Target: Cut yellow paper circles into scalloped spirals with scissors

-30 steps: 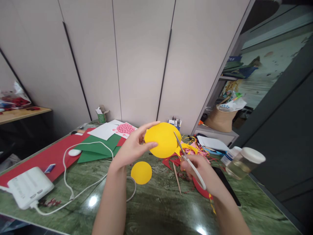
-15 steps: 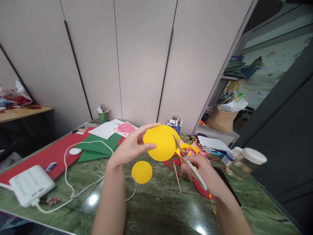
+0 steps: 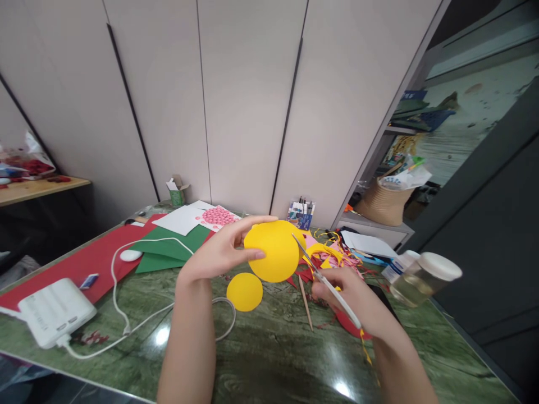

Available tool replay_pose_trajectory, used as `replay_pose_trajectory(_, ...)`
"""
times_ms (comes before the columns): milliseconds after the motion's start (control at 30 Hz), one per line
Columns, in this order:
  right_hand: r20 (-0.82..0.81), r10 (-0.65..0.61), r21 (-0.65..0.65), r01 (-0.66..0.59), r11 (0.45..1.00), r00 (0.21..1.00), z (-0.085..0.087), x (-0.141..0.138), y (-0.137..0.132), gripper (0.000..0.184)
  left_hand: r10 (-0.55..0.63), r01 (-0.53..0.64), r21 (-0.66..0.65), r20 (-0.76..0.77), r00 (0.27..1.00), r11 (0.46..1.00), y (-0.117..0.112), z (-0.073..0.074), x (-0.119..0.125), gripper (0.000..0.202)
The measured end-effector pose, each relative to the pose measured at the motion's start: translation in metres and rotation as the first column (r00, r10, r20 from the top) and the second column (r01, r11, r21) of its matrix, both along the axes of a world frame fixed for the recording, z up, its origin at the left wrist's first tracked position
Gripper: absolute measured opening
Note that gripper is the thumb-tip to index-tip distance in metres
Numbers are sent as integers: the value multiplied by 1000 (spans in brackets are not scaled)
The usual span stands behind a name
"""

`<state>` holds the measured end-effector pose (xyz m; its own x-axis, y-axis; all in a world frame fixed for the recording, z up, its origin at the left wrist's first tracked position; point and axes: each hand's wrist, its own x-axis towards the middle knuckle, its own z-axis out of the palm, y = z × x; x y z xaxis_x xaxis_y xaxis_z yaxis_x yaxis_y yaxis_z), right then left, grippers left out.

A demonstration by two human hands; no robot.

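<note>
My left hand (image 3: 229, 247) pinches a round yellow paper disc (image 3: 275, 255) at its left edge, thumb on the front face and fingers behind. Another bit of yellow paper shows behind the disc's right side. In my right hand (image 3: 343, 292) is a pair of scissors (image 3: 322, 275), blades pointing up and left, their tips at the disc's right edge. Below the held disc, a smaller yellow paper circle (image 3: 245, 292) lies flat on the green marbled table (image 3: 278, 365). A pointed wooden stick (image 3: 305, 303) rests between this circle and my right hand.
Yellow, pink and red paper scraps (image 3: 332, 252) pile up behind my right hand. At right stands a lidded jar (image 3: 425, 280). Green paper (image 3: 168, 252), red paper (image 3: 147, 227) and a white charger (image 3: 56, 311) with a cable lie left. A pen box (image 3: 300, 213) stands behind.
The held disc and my left hand have shifted slightly left and down. The scissors remain at the disc's right edge, and the view has tilted a little.
</note>
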<state>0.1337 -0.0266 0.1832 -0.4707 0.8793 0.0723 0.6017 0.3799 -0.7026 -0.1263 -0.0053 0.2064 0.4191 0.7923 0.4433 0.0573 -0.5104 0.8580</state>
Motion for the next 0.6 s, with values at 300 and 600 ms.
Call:
replay_pose_trajectory(300,-240,-75,-3,76,997,968,-10,-3,6,40,169,-143,-105,310,936,984,7,1,30,58)
replay_pose_trajectory(600,-323,-131,82,165,983,937,-7,-6,6,44,218,-176,-133,448,867,975,4,-2,72,59)
